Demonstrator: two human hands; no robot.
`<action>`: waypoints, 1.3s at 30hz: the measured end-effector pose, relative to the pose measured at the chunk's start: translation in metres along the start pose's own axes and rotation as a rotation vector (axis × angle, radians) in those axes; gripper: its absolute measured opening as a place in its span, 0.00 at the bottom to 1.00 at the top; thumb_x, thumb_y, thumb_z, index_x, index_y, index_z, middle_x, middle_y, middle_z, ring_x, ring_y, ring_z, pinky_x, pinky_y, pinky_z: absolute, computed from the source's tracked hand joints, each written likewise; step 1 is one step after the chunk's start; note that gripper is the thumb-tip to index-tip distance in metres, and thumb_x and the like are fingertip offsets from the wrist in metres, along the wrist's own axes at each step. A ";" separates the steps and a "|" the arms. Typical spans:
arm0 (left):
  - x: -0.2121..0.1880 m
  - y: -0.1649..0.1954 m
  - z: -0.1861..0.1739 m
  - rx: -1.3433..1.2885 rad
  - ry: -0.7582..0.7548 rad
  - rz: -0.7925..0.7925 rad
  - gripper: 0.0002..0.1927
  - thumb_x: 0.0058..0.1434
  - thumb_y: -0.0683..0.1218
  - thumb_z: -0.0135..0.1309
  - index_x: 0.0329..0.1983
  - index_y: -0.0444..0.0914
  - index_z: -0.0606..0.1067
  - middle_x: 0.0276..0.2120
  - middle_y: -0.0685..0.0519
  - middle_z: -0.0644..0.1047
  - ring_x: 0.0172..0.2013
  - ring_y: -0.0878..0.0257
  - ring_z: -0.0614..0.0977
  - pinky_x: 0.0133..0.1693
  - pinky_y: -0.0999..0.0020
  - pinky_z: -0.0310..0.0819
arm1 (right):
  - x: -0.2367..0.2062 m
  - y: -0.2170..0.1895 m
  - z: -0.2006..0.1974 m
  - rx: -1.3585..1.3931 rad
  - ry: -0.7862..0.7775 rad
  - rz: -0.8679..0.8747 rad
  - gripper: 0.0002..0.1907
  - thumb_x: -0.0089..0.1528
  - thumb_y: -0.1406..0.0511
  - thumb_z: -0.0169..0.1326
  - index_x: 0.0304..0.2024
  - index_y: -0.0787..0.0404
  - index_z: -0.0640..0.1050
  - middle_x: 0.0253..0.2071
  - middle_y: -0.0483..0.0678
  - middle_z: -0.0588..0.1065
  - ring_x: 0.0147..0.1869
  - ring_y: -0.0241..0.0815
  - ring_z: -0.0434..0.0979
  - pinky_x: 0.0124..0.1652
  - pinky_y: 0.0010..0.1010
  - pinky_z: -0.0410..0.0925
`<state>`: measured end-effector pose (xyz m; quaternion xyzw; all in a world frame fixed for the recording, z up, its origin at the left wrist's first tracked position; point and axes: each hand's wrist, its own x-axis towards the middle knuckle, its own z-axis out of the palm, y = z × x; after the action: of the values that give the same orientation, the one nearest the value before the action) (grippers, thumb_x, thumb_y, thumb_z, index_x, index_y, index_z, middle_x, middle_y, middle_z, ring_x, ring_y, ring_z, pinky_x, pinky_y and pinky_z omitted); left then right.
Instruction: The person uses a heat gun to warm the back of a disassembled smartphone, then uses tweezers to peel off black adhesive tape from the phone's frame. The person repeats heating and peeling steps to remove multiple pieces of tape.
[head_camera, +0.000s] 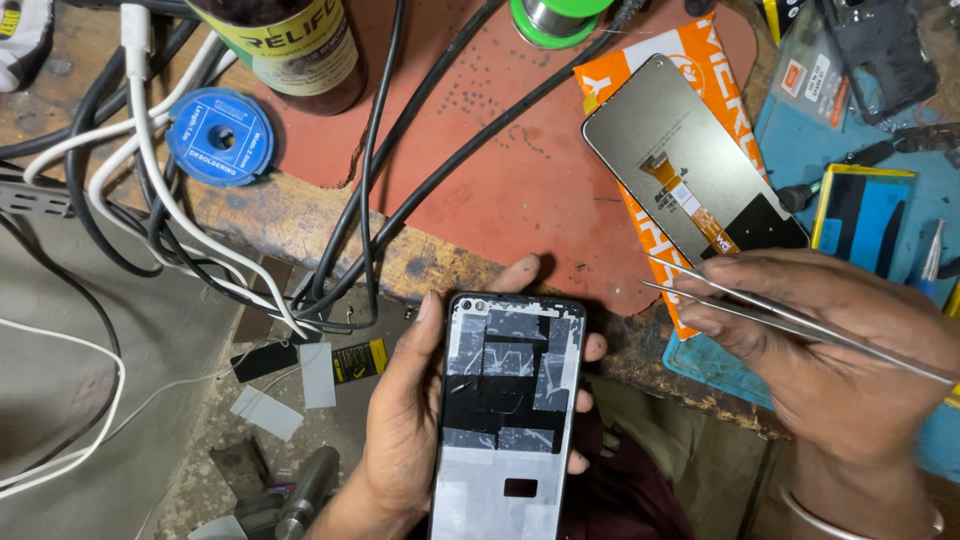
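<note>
My left hand (405, 420) grips an opened phone frame (505, 410) at the bottom centre, its inner side up, with black and silver patches and no screen. Metal tweezers (760, 310) are pinched in my right hand (840, 350) at the lower right, their tips pointing left and a short way right of the frame's top edge. A loose phone display panel (690, 160) with an orange flex cable lies face down on an orange packet (715, 55) above my right hand.
A red work mat (500, 150) covers the worn bench. Black and white cables (160, 200) tangle at left beside a blue desoldering reel (220, 135), a brown bottle (300, 50) and a green solder spool (555, 18). A battery (860, 215) lies on a blue mat (800, 150) at right.
</note>
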<state>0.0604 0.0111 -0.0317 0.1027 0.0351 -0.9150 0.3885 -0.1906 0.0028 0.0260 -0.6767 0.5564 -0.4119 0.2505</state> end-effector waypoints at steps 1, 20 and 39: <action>0.000 0.000 0.000 -0.005 0.003 -0.004 0.41 0.74 0.68 0.30 0.83 0.43 0.51 0.60 0.29 0.71 0.51 0.45 0.82 0.46 0.43 0.81 | 0.005 -0.002 -0.001 0.008 -0.026 0.039 0.14 0.55 0.75 0.61 0.44 0.72 0.77 0.40 0.57 0.79 0.42 0.44 0.84 0.45 0.31 0.79; 0.001 0.001 0.005 0.074 0.036 -0.013 0.44 0.73 0.69 0.29 0.84 0.41 0.50 0.59 0.30 0.72 0.50 0.47 0.82 0.45 0.46 0.82 | 0.056 0.019 -0.003 0.009 -0.381 -0.311 0.14 0.51 0.70 0.68 0.39 0.64 0.81 0.39 0.49 0.81 0.47 0.45 0.84 0.49 0.33 0.74; 0.002 0.002 0.007 0.088 0.065 -0.028 0.43 0.72 0.70 0.30 0.83 0.43 0.51 0.59 0.31 0.73 0.50 0.48 0.82 0.45 0.46 0.82 | 0.054 0.025 0.000 0.028 -0.381 -0.288 0.13 0.52 0.71 0.68 0.39 0.64 0.81 0.38 0.50 0.81 0.45 0.42 0.84 0.44 0.29 0.74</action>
<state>0.0593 0.0079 -0.0249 0.1488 0.0087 -0.9173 0.3693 -0.2021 -0.0556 0.0215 -0.8111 0.3911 -0.3158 0.2992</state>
